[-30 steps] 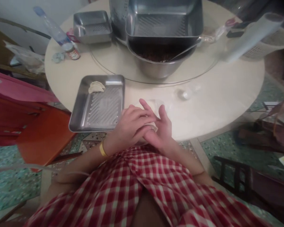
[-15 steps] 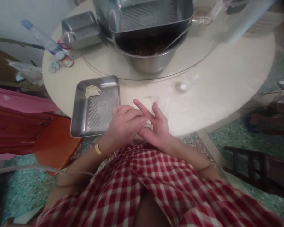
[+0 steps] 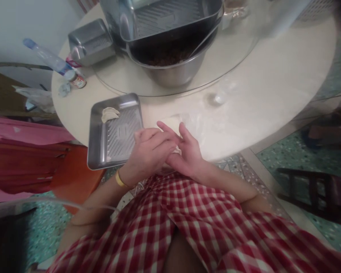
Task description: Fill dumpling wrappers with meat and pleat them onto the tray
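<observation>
My left hand (image 3: pixel 147 151) and my right hand (image 3: pixel 189 155) meet at the table's near edge, closed around a dumpling (image 3: pixel 177 150). Only a pale, pleated edge of it shows between the fingers; the rest is covered. The left fingers lie over it, while the right index finger and thumb stick out. Left of the hands is a metal tray (image 3: pixel 122 132), where a few folded dumplings (image 3: pixel 110 114) rest near the upper left corner. Beyond the hands, a clear plastic bag or sheet (image 3: pixel 184 121) lies on the table, partly hidden.
A steel bowl (image 3: pixel 177 76) of dark filling (image 3: pixel 167 57) stands on the glass turntable (image 3: pixel 230 64), with a tray (image 3: pixel 170 21) across its top. Another tray (image 3: pixel 92 43), a plastic bottle (image 3: pixel 48 55) and a small jar (image 3: pixel 75 80) are at left. A small white object (image 3: pixel 218 98) lies right.
The view has shifted slightly, so the bowl and turntable sit a little further left. Both hands keep nearly the same pose around the dumpling.
</observation>
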A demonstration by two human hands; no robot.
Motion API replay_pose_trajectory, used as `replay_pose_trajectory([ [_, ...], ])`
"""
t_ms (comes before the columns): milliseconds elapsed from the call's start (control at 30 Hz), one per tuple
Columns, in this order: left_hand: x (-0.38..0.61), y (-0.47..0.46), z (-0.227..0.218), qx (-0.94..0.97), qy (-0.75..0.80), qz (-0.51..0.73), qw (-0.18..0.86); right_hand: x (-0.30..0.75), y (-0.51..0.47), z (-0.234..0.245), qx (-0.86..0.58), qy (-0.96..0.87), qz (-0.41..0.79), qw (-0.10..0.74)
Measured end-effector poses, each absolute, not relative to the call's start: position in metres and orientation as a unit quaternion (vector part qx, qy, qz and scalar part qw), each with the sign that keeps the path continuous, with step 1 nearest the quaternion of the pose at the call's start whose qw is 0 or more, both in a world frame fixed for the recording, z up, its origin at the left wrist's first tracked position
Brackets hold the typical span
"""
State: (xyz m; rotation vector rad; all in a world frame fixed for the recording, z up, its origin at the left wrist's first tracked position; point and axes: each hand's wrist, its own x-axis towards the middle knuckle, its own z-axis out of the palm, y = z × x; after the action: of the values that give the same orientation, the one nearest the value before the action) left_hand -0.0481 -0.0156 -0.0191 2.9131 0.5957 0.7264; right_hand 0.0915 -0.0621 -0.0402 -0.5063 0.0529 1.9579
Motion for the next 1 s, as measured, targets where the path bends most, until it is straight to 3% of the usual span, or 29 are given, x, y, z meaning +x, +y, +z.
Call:
replay_pose_trajectory([
  [600,-0.039,-0.013,-0.017,0.961,0.163,0.219,0.043,0.089,-0.060,-0.051,-0.207,-0.001,0.820,0.534],
  [800,-0.039,-0.013,-0.027,0.957,0.187,0.186,0.122,0.088,-0.060,-0.050,-0.208,0.003,0.818,0.536],
  [1000,-0.042,-0.012,-0.021,0.964,0.178,0.183,0.072,0.091,-0.061,-0.051,-0.221,-0.013,0.817,0.532],
])
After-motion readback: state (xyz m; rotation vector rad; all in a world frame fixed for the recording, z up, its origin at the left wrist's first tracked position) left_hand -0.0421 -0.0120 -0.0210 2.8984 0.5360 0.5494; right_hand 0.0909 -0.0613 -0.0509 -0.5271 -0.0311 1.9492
